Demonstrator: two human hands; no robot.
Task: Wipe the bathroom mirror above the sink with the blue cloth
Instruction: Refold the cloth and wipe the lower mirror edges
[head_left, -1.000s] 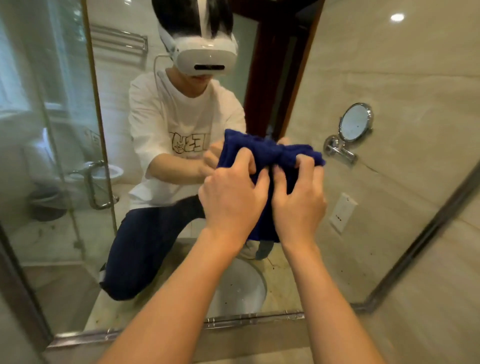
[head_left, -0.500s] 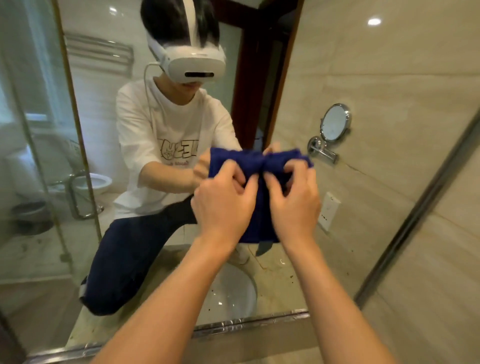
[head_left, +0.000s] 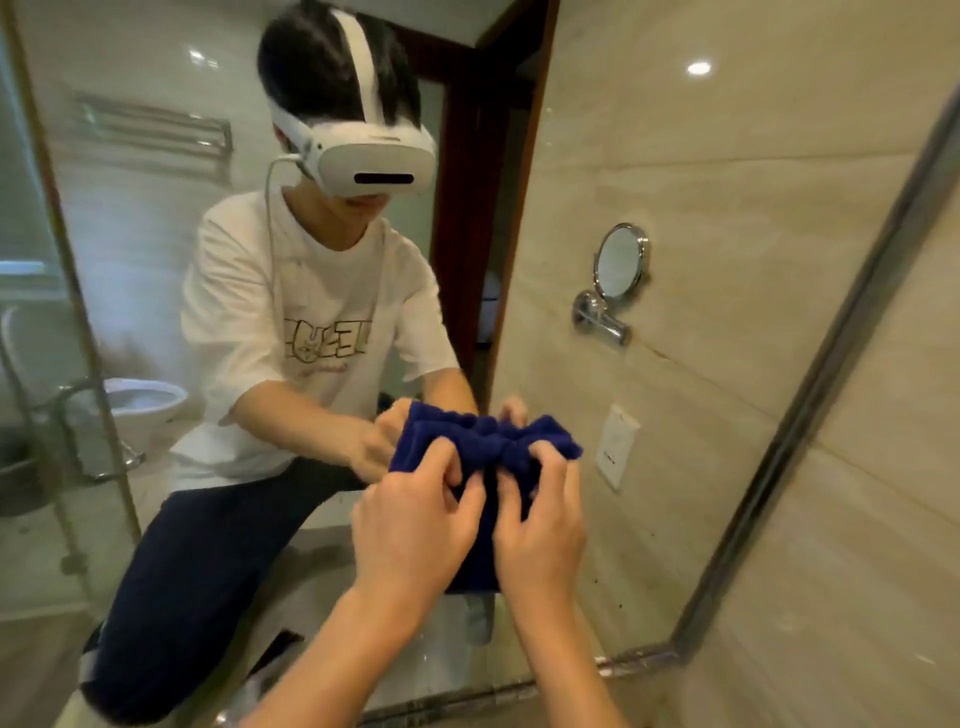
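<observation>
The blue cloth (head_left: 485, 441) is bunched flat against the bathroom mirror (head_left: 675, 156), low and right of centre. My left hand (head_left: 415, 525) grips its left part with curled fingers. Beside it, my right hand (head_left: 540, 530) grips the right part the same way. The cloth's lower end hangs hidden behind both hands. The glass reflects a person kneeling on the counter, with both reflected hands meeting the cloth from behind.
A dark metal frame (head_left: 831, 374) bounds the mirror at the right and bottom, with beige wall tile (head_left: 883, 519) beyond. The reflection shows a round shaving mirror (head_left: 618, 265), a wall socket (head_left: 615, 447), a toilet (head_left: 140, 400) and a glass shower door.
Both hands have slid the cloth down the glass and slightly right, keeping their grip. The head view has tilted, so the reflection sits higher in frame.
</observation>
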